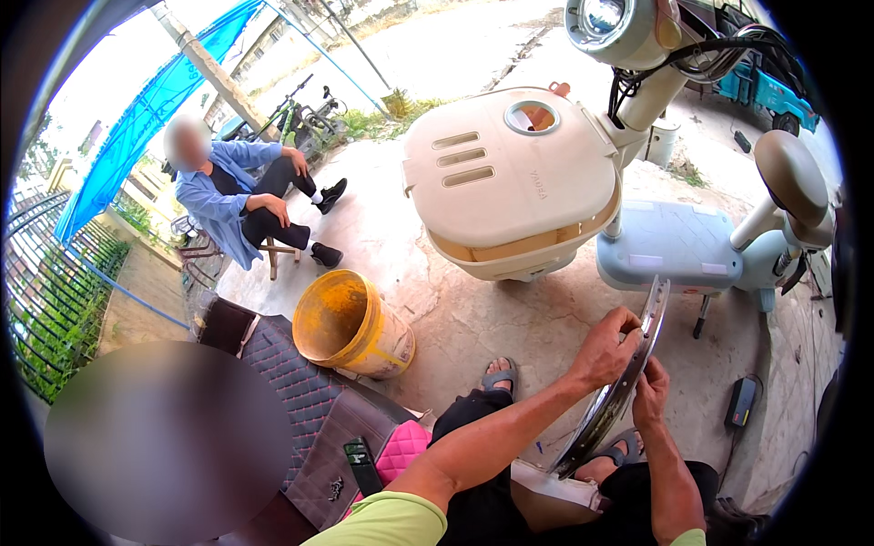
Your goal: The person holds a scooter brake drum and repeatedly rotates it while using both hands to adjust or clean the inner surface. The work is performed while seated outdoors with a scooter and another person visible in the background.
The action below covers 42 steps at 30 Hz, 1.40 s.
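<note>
A: ok so what are the hands actually doing here?

B: Both are on a shiny metal wheel rim [605,414], seen almost edge-on. The left hand [606,348] has its grip closed on it fairly high up, and the right hand [650,396] is closed on the other side, a bit lower. Some right fingertips are partly hidden, fwiw.

A: And where's the rim sitting?

B: Tilted in front of the person, top end leaning right toward the scooter's grey-blue footboard [669,238], bottom end down between the legs. Can't tell what that end rests on.

A: What else is around?

B: Left of the arms there's a dark quilted seat [293,387] with a phone [362,467], some small metal bits [336,489] next to it, and a pink quilted pad [402,449]. Yellow bucket [391,338] stands just past that. Big cream lidded basket [510,187] up front on the scooter. Oh, and someone in a blue shirt [225,202] is sitting on a stool, upper left.
</note>
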Motion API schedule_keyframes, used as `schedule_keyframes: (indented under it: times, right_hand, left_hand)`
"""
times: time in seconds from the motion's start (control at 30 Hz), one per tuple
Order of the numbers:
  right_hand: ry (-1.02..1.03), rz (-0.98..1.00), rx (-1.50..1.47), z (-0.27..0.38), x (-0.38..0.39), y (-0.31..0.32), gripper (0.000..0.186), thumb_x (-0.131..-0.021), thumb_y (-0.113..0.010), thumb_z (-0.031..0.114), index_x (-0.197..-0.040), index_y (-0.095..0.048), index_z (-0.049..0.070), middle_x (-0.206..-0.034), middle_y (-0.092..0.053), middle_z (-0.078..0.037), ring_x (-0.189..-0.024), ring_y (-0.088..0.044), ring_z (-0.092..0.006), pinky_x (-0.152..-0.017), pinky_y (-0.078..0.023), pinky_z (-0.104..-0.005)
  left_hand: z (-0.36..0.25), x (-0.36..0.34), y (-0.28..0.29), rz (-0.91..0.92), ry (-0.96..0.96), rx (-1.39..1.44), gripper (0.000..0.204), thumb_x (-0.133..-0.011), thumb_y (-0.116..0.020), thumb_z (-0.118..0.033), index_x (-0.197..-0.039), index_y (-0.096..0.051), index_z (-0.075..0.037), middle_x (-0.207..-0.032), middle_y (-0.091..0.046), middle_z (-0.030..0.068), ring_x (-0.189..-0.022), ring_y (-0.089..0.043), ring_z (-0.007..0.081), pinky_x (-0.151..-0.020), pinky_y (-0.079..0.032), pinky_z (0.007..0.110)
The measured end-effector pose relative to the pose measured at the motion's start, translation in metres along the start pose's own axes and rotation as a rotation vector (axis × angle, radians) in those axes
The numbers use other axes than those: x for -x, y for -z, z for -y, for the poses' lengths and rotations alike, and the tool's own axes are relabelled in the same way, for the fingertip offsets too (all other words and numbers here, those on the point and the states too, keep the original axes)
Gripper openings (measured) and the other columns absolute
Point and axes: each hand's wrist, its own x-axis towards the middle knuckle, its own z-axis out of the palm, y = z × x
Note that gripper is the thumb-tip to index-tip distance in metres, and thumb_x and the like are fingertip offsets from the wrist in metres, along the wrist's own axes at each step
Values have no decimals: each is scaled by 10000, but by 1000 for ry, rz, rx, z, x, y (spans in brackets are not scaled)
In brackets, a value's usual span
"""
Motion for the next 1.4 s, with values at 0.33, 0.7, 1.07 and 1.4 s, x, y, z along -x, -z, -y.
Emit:
schedule_keyframes:
  times: [0.33, 0.7, 1.07, 1.4]
  right_hand:
    - [42, -194, 126, 0, -18, 20, 196, -994, -622, 153, -1139, -598, 23, -990, -625, 6, -895, -562, -68, -806, -457, -222]
    - [114, -193, 1, 3, -27, 25, 223, -963, -662, 119, -1146, -592, 11, -1021, -640, -15, -906, -592, -90, -826, -484, -239]
    - [33, -109, 3, 10, -23, 19, 184, -969, -657, 138, -1087, -587, 16, -975, -633, -10, -857, -593, -75, -773, -499, -227]
    - [63, -68, 42, 0, -18, 14, 102, -1018, -571, 117, -1046, -605, 25, -907, -617, 7, -782, -563, -66, -722, -478, -214]
  left_hand:
    - [-2, 10, -8, 13, -356, -345, 184, -903, -611, -92, -1057, -555, -8, -1043, -601, 190, -961, -603, 401, -838, -490, 445]
    - [-2, 11, -17, 90, -344, -313, 186, -905, -598, -57, -1074, -538, -5, -1110, -595, 175, -999, -613, 374, -858, -499, 420]
    - [7, -12, 4, -24, 413, 628, 115, -998, -518, -168, -1063, -559, -83, -1049, -675, 55, -907, -665, 142, -736, -514, 294]
    - [6, -9, 4, 82, 418, 437, 145, -947, -602, -188, -1028, -592, -68, -897, -640, 42, -682, -591, 90, -577, -475, 237]
